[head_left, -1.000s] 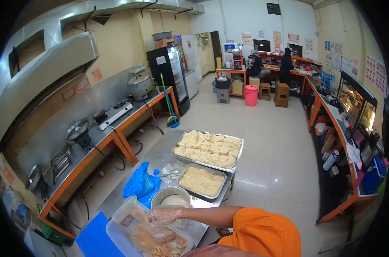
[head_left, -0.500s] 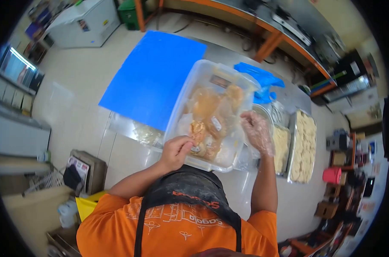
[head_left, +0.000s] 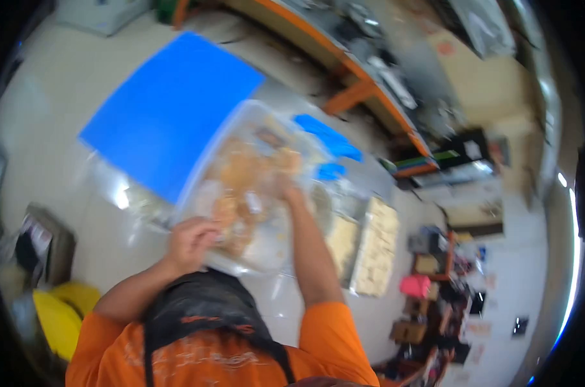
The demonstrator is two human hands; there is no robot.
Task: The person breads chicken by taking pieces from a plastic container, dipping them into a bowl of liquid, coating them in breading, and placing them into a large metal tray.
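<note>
A large translucent plastic bin stands in front of me, holding several clear bags of brownish-orange food. At its near left corner, my left hand is closed, thumb against fingers, on the edge of a clear plastic bag with orange contents. My right hand reaches into the bin over the bags on the right side. Its fingers are smeared by motion and blend with the bags, so I cannot make out their grip.
A big blue sheet lies left of the bin on the metal table. Beyond the bin is a crumpled blue plastic bag. Trays of pale dough-like food sit to the right, beside a round container. An orange-edged counter runs behind.
My right hand, in a clear plastic glove earlier, has moved left from beside the bin to inside it. My left hand stays at the near left corner. The whole view has swung right and blurred.
</note>
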